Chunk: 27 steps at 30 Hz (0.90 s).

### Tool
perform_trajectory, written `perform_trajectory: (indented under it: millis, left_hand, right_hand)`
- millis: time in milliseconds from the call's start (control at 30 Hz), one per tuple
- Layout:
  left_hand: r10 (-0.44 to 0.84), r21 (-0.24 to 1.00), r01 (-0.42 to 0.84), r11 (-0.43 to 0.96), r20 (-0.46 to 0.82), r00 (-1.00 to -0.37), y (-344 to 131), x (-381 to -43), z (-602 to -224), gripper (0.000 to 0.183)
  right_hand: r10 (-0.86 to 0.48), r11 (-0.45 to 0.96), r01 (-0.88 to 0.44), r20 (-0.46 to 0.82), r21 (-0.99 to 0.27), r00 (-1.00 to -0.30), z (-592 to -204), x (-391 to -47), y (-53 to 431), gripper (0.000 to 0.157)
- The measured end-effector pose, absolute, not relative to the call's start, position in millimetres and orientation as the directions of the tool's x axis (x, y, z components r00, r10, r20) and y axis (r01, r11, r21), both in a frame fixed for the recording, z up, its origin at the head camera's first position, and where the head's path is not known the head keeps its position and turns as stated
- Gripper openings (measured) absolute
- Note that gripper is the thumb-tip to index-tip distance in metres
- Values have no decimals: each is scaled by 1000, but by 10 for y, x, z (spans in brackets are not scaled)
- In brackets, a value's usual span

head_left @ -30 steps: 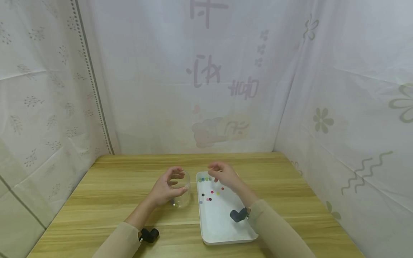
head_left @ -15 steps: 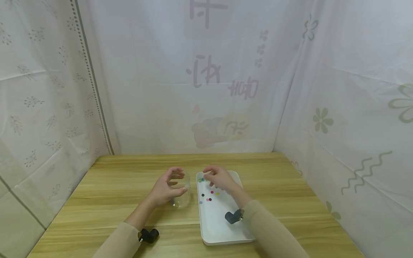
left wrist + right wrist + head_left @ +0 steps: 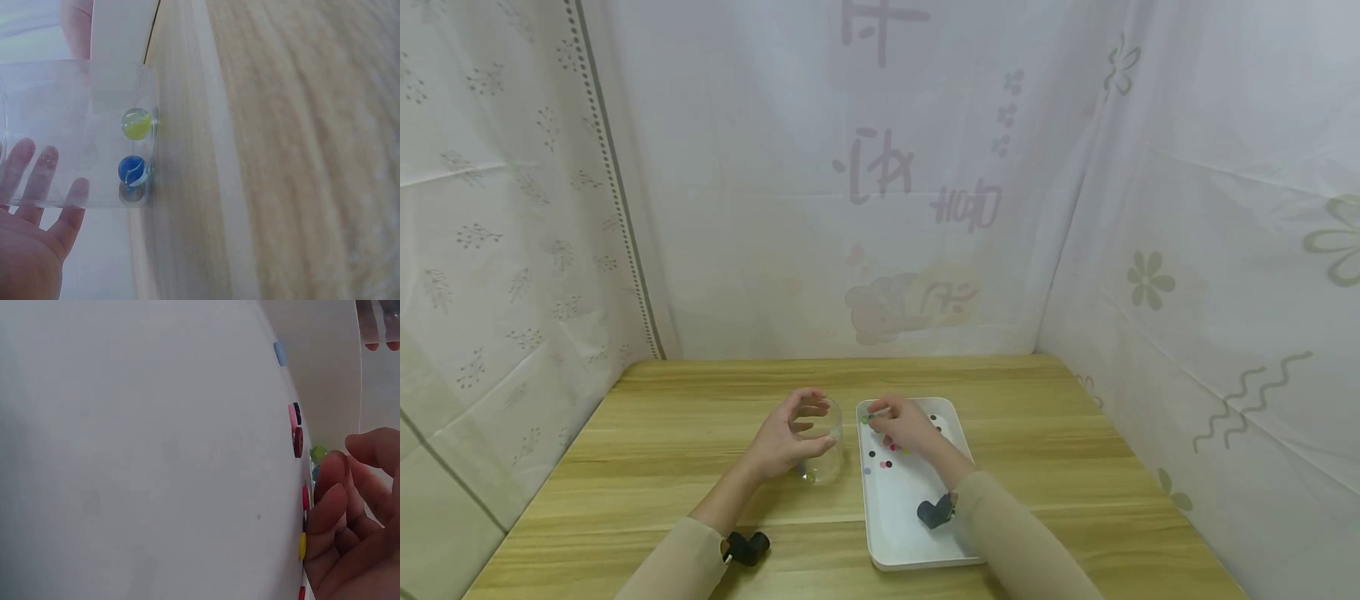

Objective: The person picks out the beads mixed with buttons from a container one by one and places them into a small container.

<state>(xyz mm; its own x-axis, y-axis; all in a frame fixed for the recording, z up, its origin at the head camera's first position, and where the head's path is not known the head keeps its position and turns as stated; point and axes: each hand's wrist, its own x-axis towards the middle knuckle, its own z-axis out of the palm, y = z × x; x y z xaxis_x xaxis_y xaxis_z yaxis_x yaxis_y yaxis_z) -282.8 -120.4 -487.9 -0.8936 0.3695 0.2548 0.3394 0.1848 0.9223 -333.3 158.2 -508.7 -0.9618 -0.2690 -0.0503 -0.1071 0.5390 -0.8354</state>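
Green marble (image 3: 319,453) sits in the white tray (image 3: 917,542) just past the fingertips of our right hand (image 3: 907,427), thumb and fingers parted, released. Our left hand (image 3: 790,440) grips the clear cup (image 3: 829,460) around its side.

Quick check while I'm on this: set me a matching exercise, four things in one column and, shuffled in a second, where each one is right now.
Things
1. left hand
2. right hand
3. blue marble with a white streak
4. light blue disc

Places
A. over the far part of the white tray
B. in the tray, close to its left wall
C. curled round the clear cup
D. at the bottom of the cup

Pairs: 1-C, 2-A, 3-D, 4-B
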Motion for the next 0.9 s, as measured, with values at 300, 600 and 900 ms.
perform_trajectory:
  millis: [300, 600, 900]
  left_hand:
    - [362, 915, 349, 201, 262, -895, -1203, -2818, -4882, 72]
    - [368, 908, 366, 202, 276, -888, -1200, -2816, -4881, 72]
    - [372, 908, 365, 207, 273, -887, -1196, -2815, -4872, 75]
  right_hand:
    - [-301, 575, -132, -58, -807, -952, -5123, -3343, 1562, 34]
    - [-327, 587, -153, -60, -795, -943, -5163, -3369, 1574, 32]
    - [-342, 595, -178, -47, -784, -939, -5184, -3363, 1588, 27]
